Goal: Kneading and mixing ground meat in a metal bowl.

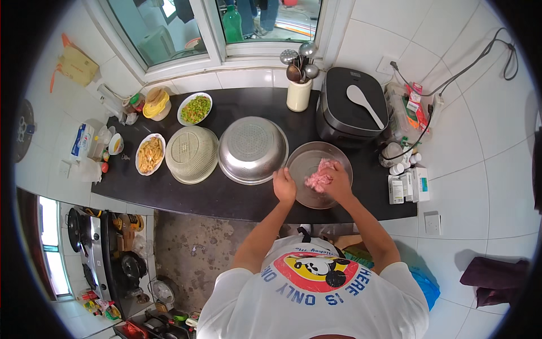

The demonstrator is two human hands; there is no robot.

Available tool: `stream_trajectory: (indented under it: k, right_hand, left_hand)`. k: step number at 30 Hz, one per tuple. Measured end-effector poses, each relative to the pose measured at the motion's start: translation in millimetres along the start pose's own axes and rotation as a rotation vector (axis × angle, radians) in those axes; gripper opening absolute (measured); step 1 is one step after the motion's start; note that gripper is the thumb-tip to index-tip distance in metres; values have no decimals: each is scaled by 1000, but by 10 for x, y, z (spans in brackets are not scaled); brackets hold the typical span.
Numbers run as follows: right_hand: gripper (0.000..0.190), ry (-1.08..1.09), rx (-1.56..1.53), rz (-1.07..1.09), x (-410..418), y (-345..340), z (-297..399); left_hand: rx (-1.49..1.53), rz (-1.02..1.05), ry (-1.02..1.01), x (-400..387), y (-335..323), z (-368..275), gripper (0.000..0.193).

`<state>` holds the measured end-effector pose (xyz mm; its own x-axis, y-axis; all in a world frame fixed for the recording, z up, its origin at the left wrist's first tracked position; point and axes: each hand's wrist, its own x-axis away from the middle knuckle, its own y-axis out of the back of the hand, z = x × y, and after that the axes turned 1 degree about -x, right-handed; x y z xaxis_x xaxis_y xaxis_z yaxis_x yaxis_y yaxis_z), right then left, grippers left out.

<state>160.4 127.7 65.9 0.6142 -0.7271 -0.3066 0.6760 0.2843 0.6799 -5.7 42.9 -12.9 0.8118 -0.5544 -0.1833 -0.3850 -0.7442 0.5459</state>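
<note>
A wide, shallow metal basin (307,159) stands on the dark countertop in front of me. Inside it lies a lump of pink minced meat (318,178). My right hand (338,181) reaches into the basin with its fingers closed on the meat, hiding part of the lump. At the basin's left rim is my left hand (284,185), holding the basin from outside. Just left of that hand, an upturned metal colander (253,146) sits beside an upturned cream plastic basket (191,154). Whatever these two may cover is hidden.
A black rice cooker (338,91) with a white rice paddle (365,106) on its lid stands behind the basin. Nearby is a utensil crock (299,97). Dishes of green peas (196,109) and pale strips of food (150,155) sit left. Medicine boxes (406,186) stand right.
</note>
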Motion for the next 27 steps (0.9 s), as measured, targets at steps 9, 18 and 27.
stream_trajectory:
  k: [9,18,27]
  right_hand:
    - [39,344,3,-358,-335,1240,1354]
    - [43,105,118,-23,-49,-10,-147]
    - [112,-217,286,320,-421,-414,-451]
  left_hand:
    - [12,40,-20,20,11,18,28]
    - [44,35,-19,-51,22,-47,28]
    - [36,-29,-83,-69,-65,-16,28]
